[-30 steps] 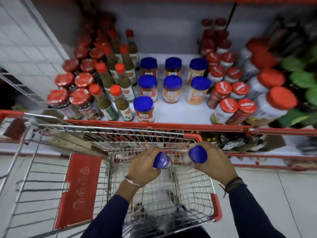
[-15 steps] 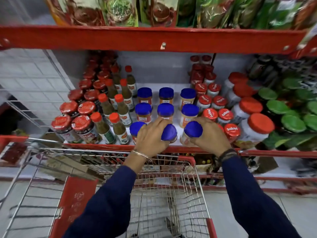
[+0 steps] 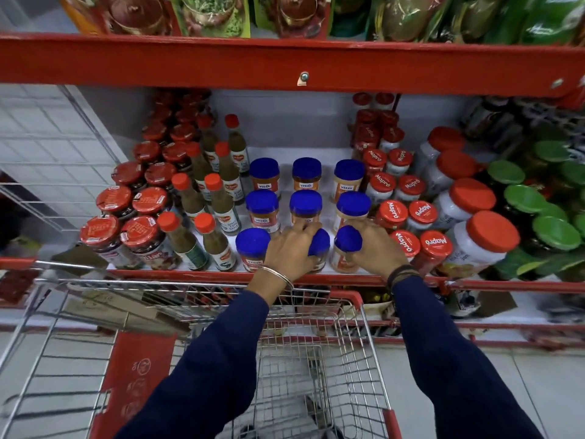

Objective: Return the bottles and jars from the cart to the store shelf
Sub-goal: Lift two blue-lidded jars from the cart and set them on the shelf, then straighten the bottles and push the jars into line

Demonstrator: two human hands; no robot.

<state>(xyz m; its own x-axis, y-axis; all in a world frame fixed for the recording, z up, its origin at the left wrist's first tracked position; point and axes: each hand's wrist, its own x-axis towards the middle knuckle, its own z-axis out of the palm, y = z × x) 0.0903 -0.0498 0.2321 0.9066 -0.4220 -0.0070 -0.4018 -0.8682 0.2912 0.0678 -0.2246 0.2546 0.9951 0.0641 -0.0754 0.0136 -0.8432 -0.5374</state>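
Two blue-lidded jars stand in the front row of the white shelf (image 3: 316, 156). My left hand (image 3: 292, 251) grips the middle blue-lidded jar (image 3: 319, 243) from its left side. My right hand (image 3: 375, 245) wraps the right blue-lidded jar (image 3: 347, 240) from its right side. Both jars rest upright near the shelf's red front lip (image 3: 190, 274). A third blue-lidded jar (image 3: 253, 245) stands just left of my left hand. Behind them are two rows of the same jars (image 3: 305, 202). The wire cart (image 3: 316, 369) sits below my arms.
Green-sauce bottles with red caps (image 3: 218, 198) and red-lidded dark jars (image 3: 139, 229) fill the shelf's left. Red-lidded Mapro jars (image 3: 408, 242), big white jars (image 3: 484, 239) and green-lidded jars (image 3: 522, 198) crowd the right. A red upper shelf edge (image 3: 304, 64) hangs overhead.
Both hands lifted the two blue-lidded jars out of the cart and up to the shelf, then lowered them into the front row. The view tilted upward.
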